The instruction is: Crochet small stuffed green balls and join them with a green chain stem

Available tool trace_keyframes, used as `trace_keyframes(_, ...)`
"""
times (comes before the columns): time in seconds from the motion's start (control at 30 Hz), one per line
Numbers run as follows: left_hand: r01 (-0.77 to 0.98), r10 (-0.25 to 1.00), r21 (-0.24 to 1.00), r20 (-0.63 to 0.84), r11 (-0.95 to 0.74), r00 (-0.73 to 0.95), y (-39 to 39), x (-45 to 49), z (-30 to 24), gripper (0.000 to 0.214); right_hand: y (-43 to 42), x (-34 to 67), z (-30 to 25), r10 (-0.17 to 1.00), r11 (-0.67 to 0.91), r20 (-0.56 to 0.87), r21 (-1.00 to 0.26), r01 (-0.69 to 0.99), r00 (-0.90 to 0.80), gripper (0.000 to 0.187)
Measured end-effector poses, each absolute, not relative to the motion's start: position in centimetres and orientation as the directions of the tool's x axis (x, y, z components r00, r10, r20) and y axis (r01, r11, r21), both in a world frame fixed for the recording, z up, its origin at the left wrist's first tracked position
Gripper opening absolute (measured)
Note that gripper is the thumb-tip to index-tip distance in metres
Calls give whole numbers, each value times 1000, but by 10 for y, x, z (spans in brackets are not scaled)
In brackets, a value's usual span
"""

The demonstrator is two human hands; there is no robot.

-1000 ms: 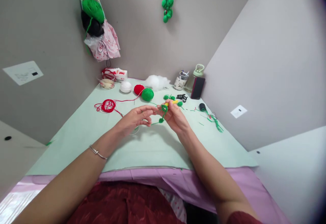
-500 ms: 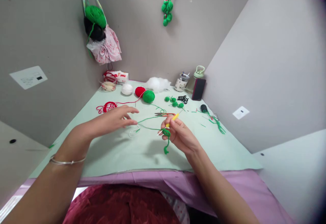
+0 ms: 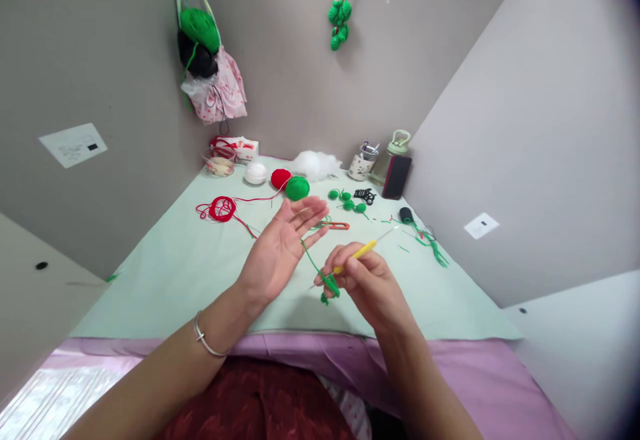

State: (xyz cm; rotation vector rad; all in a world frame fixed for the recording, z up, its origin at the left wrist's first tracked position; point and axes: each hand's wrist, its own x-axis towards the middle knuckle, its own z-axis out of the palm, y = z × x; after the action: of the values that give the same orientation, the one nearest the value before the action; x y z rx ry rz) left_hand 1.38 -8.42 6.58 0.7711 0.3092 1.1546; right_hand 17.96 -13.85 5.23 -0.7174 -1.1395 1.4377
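Observation:
My right hand [image 3: 367,280] is closed around a crochet hook [image 3: 356,258] with a yellow handle. At the hook's metal tip hangs a small green crochet piece [image 3: 330,285], against my right fingers. From it a strand of green yarn [image 3: 311,257] runs up to my left hand [image 3: 283,247], which is turned palm up with its fingers spread. The strand passes by the left fingers, and its path behind them is hidden. Beyond the left fingertips sits a green yarn ball [image 3: 298,188]. Scissors with orange handles [image 3: 337,225] lie partly covered by my left hand.
Behind are a red yarn ball [image 3: 281,179], a white ball [image 3: 255,173] and white stuffing [image 3: 316,166]. Loose red yarn [image 3: 223,209] lies left. Several small green crocheted balls [image 3: 349,205], a black thread spool [image 3: 405,215], a pen cup [image 3: 363,163], a phone [image 3: 397,177] and a bottle [image 3: 383,167] are right.
My left hand has moved right and turned palm up, nearer the right hand. The right hand has tilted, and the green piece now hangs shorter below the hook. The view has shifted slightly.

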Motion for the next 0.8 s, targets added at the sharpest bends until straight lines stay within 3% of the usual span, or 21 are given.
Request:
trace_keyframes(0.07, -647, 879, 751, 214, 131, 427, -80, 8, 70, 40, -143, 180, 53, 963, 97, 179, -927, -362, -201, 24)
trace_keyframes(0.1, -536, 839, 841, 241, 70, 488, -77, 1, 73, 41, -145, 181, 53, 964, 106, 184, -928, -358, -192, 24)
trace_keyframes(0.17, -123, 748, 981, 193, -148, 635, -70, -17, 78, 39, -147, 184, 55, 968, 109, 181, -927, -358, -174, 25)
trace_keyframes(0.23, 164, 795, 909, 235, -384, 560, -64, -31, 82, 30, -147, 187, 56, 969, 99, 173, -925, -368, -174, 25)
trace_keyframes(0.3, 259, 840, 839, 352, -478, 413, -62, -34, 83, 28, -147, 189, 57, 967, 86, 167, -924, -373, -190, 25)
trace_keyframes(0.37, 218, 837, 836, 409, -503, 364, -66, -25, 78, 30, -148, 189, 58, 964, 77, 165, -924, -374, -210, 25)
trace_keyframes(0.43, 75, 820, 901, 350, -427, 453, -75, -11, 71, 40, -149, 189, 59, 958, 71, 169, -922, -380, -232, 24)
trace_keyframes(0.53, -164, 686, 986, 146, -40, 712, -85, -1, 65, 58, -151, 189, 61, 944, 74, 200, -903, -423, -261, 20)
trace_keyframes(0.6, -290, 627, 923, 71, 254, 776, -87, -7, 71, 60, -152, 190, 61, 938, 87, 226, -888, -451, -262, 17)
trace_keyframes(0.63, -359, 666, 876, 60, 322, 743, -87, -13, 77, 59, -152, 190, 60, 938, 100, 236, -885, -454, -254, 17)
trace_keyframes(0.73, -568, 828, 783, 128, 254, 546, -90, -28, 96, 51, -153, 190, 56, 945, 192, 275, -905, -380, -179, 19)
trace_keyframes(0.8, -604, 880, 796, 260, 37, 397, -94, -30, 100, 62, -154, 188, 53, 935, 316, 346, -914, -255, -83, 18)
